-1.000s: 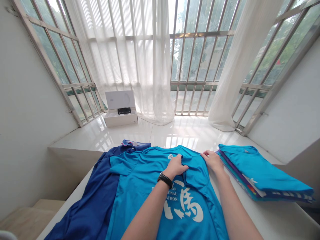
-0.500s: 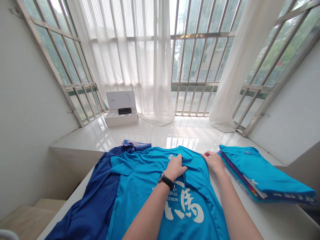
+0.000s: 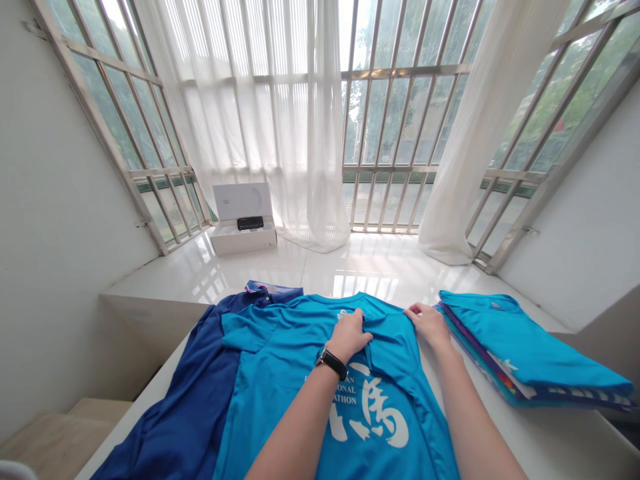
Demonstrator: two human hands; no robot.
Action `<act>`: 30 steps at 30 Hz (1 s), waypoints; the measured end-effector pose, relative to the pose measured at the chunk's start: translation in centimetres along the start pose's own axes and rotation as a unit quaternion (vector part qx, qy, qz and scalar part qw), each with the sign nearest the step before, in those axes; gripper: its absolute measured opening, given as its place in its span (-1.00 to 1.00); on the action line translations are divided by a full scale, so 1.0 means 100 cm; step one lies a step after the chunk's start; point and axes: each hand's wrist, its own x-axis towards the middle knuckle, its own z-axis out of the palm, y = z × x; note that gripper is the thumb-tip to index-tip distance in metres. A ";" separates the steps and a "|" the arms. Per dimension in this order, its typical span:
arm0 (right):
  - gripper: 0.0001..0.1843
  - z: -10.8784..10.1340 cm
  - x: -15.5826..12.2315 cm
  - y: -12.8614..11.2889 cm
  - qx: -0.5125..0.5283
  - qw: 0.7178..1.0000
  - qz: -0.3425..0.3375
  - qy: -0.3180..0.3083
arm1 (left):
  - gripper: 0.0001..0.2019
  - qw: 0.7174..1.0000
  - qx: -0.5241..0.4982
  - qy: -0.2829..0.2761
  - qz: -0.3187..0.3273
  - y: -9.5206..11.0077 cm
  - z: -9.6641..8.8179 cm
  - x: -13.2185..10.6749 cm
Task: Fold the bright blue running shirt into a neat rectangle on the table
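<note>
A turquoise T-shirt (image 3: 280, 387) with white lettering lies spread in front of me, its collar toward the window. My left hand (image 3: 353, 333), with a black-strapped watch (image 3: 333, 362) on the wrist, is closed on the sleeve, which is folded in over the shirt's chest. At the shirt's right shoulder edge, my right hand (image 3: 427, 325) pinches the fabric between thumb and fingers. Under the T-shirt, on the left, lies a dark blue garment (image 3: 195, 380) with a buttoned collar, partly covered.
On the right sits a stack of folded shirts (image 3: 520, 347), turquoise on top. An open white box (image 3: 243, 240) holding a black object (image 3: 250, 223) stands on the glossy window sill (image 3: 320, 267). White curtains (image 3: 320, 167) hang before the barred window.
Almost nothing differs. Both hands keep their hold on the T-shirt, and the left hand has shifted only very slightly.
</note>
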 end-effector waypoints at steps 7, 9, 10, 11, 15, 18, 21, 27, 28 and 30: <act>-0.72 0.005 0.002 0.004 0.010 1.000 0.005 0.006 | -0.54 0.995 0.095 0.013 -0.010 0.002 -0.005 -0.001; -0.72 0.006 0.003 0.005 0.013 1.000 0.004 0.009 | -0.54 0.993 0.111 0.019 -0.016 0.004 -0.006 -0.002; -0.72 0.007 0.003 0.005 0.015 1.000 0.004 0.011 | -0.55 0.993 0.118 0.025 -0.017 0.005 -0.007 -0.003; -0.72 0.007 0.003 0.005 0.016 1.000 0.003 0.013 | -0.56 0.992 0.123 0.030 -0.017 0.006 -0.008 -0.003; -0.71 0.009 0.004 0.007 0.023 1.000 0.004 0.021 | -0.61 0.992 0.116 0.042 -0.012 0.007 -0.007 -0.002; -0.70 0.011 0.004 0.008 0.032 0.999 0.009 0.027 | -0.61 0.994 0.104 0.045 0.009 0.008 -0.004 -0.001; -0.68 0.012 0.002 0.008 0.047 0.998 0.018 0.034 | -0.61 0.994 0.094 0.032 0.045 0.009 -0.002 -0.001; -0.66 0.010 -0.001 0.008 0.096 0.994 0.019 0.044 | -0.63 0.995 0.070 -0.001 0.071 0.009 -0.001 -0.001; -0.66 0.009 0.000 0.008 0.105 0.993 0.018 0.045 | -0.63 0.995 0.059 -0.006 0.075 0.009 -0.001 0.000; -0.67 0.006 -0.001 0.010 0.123 0.991 0.012 0.045 | -0.63 0.996 0.031 -0.015 0.086 0.008 0.000 0.002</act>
